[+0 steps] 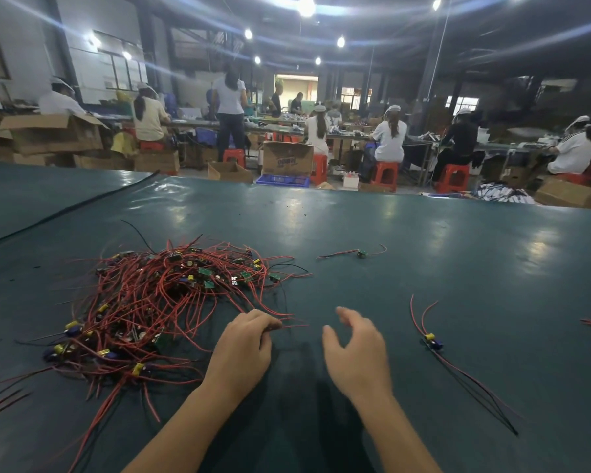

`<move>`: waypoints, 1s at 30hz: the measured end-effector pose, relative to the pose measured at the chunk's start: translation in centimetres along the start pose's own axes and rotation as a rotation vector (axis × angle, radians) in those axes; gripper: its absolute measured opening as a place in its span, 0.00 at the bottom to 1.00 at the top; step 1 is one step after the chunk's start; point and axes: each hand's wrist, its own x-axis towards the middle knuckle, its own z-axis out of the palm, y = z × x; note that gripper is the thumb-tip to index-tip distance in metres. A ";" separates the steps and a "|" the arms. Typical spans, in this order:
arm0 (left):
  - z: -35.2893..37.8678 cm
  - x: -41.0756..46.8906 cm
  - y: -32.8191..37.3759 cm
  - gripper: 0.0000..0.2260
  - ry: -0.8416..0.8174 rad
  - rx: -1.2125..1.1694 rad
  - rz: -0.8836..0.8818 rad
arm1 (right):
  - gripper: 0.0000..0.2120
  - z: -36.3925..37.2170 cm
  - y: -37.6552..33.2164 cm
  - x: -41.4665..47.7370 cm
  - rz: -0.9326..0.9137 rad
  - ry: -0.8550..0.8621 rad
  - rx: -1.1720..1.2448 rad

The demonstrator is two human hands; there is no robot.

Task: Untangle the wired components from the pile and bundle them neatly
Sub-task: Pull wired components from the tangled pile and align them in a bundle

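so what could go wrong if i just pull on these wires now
The left hand pinches several red wire ends at the edge of the pile, so a pull may drag or tighten the whole tangle instead of freeing one piece.
The right hand is open and off the pile, so nothing holds it down.
Tugs could strain wires where they join the green boards.

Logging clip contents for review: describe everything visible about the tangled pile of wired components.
The pile is a sprawling tangle of thin red wires with a few black ones, studded with small green circuit boards and yellow-and-blue cylindrical capacitors. It lies on the dark green table, left of centre. The left hand pinches red wire ends at its right edge.
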 end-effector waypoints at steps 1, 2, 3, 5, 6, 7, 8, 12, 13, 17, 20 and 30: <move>-0.1 0.0 0.2 0.13 0.023 -0.026 0.045 | 0.20 0.9 -0.4 -0.5 -0.001 -0.033 0.093; -0.1 0.0 0.5 0.13 0.049 -0.059 0.092 | 0.19 1.6 -0.6 -0.9 0.011 -0.063 0.183; -0.1 -0.1 0.8 0.12 0.074 -0.108 0.130 | 0.20 2.2 -0.9 -1.3 0.032 -0.082 0.271; -0.1 -0.3 1.3 0.12 0.093 -0.252 0.172 | 0.24 2.7 -1.0 -1.7 0.086 -0.086 0.449; -0.1 -0.4 1.6 0.13 0.081 -0.327 0.185 | 0.25 2.8 -0.9 -1.6 0.120 -0.077 0.545; 0.0 -0.5 1.8 0.15 0.060 -0.384 0.199 | 0.23 2.7 -0.7 -1.6 0.156 -0.072 0.638; 0.1 -0.6 2.0 0.18 0.044 -0.418 0.215 | 0.17 2.5 -0.6 -1.5 0.181 -0.072 0.717; 0.7 -0.9 2.2 0.25 0.031 -0.435 0.224 | 0.07 1.7 -0.3 -1.8 0.165 -0.072 0.763; 0.8 -1.0 2.2 0.24 0.040 -0.438 0.213 | 0.08 1.7 -0.3 -1.9 0.160 -0.055 0.762; 0.3 -0.8 2.2 0.07 0.172 -0.315 0.249 | 0.08 1.0 -0.2 -1.5 0.209 0.079 0.827; 0.0 -0.7 2.0 0.14 0.174 -0.256 0.240 | 0.07 0.3 0.0 -1.3 0.275 0.145 0.910; 0.7 -1.1 1.9 0.16 -0.203 0.131 -0.014 | 0.04 0.3 0.5 -1.0 0.456 0.183 1.115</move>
